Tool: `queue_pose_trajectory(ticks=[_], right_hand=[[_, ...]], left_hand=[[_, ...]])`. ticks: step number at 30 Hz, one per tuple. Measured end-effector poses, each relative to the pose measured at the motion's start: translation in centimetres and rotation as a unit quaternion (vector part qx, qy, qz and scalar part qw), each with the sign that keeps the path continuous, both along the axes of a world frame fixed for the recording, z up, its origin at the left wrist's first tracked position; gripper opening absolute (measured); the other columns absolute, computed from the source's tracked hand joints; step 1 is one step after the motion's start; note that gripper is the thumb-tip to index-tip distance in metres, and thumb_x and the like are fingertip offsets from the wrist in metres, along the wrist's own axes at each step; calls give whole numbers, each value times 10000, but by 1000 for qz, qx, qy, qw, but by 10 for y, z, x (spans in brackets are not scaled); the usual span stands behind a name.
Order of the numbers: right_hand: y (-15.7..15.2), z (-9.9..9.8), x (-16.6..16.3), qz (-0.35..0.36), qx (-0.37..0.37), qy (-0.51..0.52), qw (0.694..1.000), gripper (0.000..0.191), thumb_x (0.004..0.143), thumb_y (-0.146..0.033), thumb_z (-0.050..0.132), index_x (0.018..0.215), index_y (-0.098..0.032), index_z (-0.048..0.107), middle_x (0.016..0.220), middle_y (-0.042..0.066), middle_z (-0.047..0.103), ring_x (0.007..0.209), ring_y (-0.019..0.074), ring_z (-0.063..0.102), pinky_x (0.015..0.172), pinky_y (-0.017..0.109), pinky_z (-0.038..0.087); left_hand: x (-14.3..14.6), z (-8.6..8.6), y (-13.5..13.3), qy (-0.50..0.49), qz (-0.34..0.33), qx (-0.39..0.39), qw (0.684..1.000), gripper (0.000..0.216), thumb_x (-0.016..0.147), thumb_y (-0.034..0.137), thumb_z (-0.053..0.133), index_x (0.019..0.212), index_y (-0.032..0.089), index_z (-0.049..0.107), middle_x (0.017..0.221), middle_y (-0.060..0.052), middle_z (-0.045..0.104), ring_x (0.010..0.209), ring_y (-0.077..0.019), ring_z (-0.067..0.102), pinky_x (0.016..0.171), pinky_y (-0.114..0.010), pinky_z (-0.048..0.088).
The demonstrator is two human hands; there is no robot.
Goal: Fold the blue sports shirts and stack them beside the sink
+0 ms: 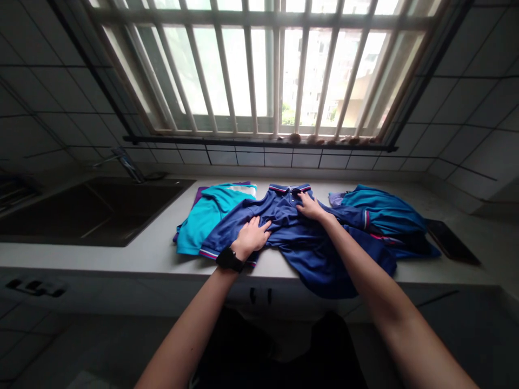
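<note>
Navy polo shirt (286,219) laid out on the counter (152,254).
Head view: the left hand (253,235) lies flat, fingers spread, on the shirt; the right hand (311,207) touches it near the collar (279,188), pinching or not I cannot tell. Turquoise garment (206,224) left of the shirt, blue garment (391,210) right.

A black watch (230,260) is worn on the left wrist, just behind the left hand (253,236); squarish dark face, wide dark band, wrapped close. Right hand (310,206) and wrist are bare. Both forearms are uncovered as far back from the hands as is shown. Black clothing (336,348) is seen on the lower body, well behind both hands, between the forearms; seams and fabric are lost in shadow.
</note>
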State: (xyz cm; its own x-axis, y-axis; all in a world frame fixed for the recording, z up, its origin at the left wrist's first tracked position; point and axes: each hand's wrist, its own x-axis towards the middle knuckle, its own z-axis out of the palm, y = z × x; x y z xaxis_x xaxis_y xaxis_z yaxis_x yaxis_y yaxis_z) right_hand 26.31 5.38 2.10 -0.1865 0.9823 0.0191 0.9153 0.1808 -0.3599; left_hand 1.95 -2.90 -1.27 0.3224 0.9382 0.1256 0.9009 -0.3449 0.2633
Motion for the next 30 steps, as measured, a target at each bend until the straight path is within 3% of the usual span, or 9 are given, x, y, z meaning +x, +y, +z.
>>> queue_pose_trajectory(ticks=[4,8,10,13,16,18,21,27,30], right_hand=[[-56,21,26,114,76,62,989,435,960,-270,561,1370,-188,680,1501,132,609,1412,296,546,1223,460,376],[-120,27,55,180,-51,44,981,341,879,-424,710,1140,-230,812,1156,84,787,1085,297,728,1048,390,541],[-141,17,61,186,-97,-4,978,504,853,-470,738,1283,-208,765,1368,117,710,1244,333,672,1112,397,502],[-153,-9,56,150,-69,-76,983,725,969,-570,569,1583,-193,494,1672,134,404,1539,353,387,1264,461,319],[-145,-28,46,118,-30,-128,984,713,1047,-591,376,1653,-216,357,1724,96,289,1607,327,232,1308,498,188],[-131,-32,39,106,-25,-148,983,698,1057,-579,346,1657,-224,350,1722,85,297,1608,324,230,1311,502,170],[-108,-28,29,77,-42,-159,983,679,1063,-537,339,1658,-210,345,1712,95,320,1596,333,263,1305,520,180],[-81,-19,8,32,-47,-114,992,616,1050,-333,397,1646,-183,362,1707,136,321,1582,358,293,1281,596,203],[-86,-17,15,66,-40,-23,997,585,1012,-267,461,1593,-196,456,1670,139,405,1560,323,354,1276,575,249]], left_hand=[[-2,2,19,25,-15,27,999,440,920,152,530,1315,222,709,1327,-185,683,1311,-338,595,1124,-468,440],[8,18,34,84,16,55,995,376,923,91,472,1147,177,762,1175,-195,727,1180,-308,644,1112,-467,422],[12,29,36,111,31,56,992,326,949,118,480,1118,145,758,1198,-207,718,1216,-311,622,1150,-463,379],[20,46,23,114,55,67,990,348,968,202,547,1271,101,685,1349,-234,650,1313,-335,557,1156,-446,368],[28,60,-15,62,44,57,995,423,937,256,634,1341,129,637,1377,-202,639,1230,-315,612,1023,-384,476],[32,62,-47,14,8,-6,1000,261,929,286,652,1158,182,722,1189,-127,727,1062,-269,682,908,-340,520],[35,46,-88,-39,-52,-75,995,186,867,312,735,1026,215,750,1042,-73,754,974,-248,702,868,-332,539],[57,-10,-115,-87,-106,52,989,694,708,254,884,1355,202,639,1374,-154,615,1272,-335,586,1066,-469,504],[73,-20,-120,-120,-116,105,980,546,796,144,790,1318,234,658,1322,-122,640,1222,-281,614,1030,-436,524]])
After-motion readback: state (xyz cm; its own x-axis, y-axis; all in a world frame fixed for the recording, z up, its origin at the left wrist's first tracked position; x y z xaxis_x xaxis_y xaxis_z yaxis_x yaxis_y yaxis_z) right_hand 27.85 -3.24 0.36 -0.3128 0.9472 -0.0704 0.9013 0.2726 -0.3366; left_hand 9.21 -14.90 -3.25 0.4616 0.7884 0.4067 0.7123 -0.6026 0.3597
